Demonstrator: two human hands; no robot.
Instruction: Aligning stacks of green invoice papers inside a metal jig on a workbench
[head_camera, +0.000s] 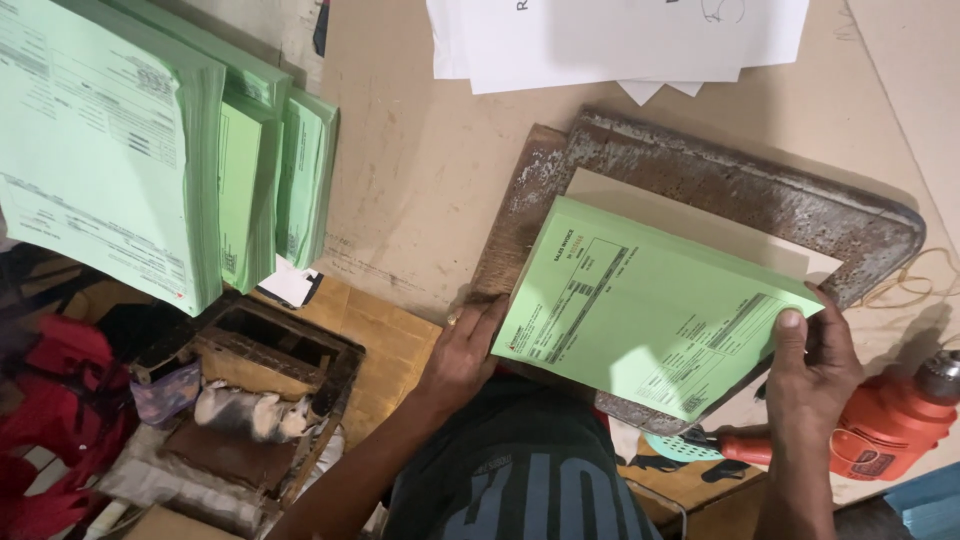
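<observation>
A stack of green printed forms (650, 310) rests tilted on a rusty metal slab (740, 180), with a cream card sheet (690, 215) under it. My left hand (465, 350) presses against the stack's left edge, fingers flat along the side. Gripping the stack's right corner is my right hand (815, 365), thumb on top of the green sheet. Both hands hold the same stack between them.
Tall piles of green forms (130, 140) lie at the left on the brown cardboard-covered table (420, 170). White sheets (610, 40) lie at the top. An orange power drill (885, 425) sits at the right near rubber bands (915, 285). Clutter and a wooden box (260, 360) sit below left.
</observation>
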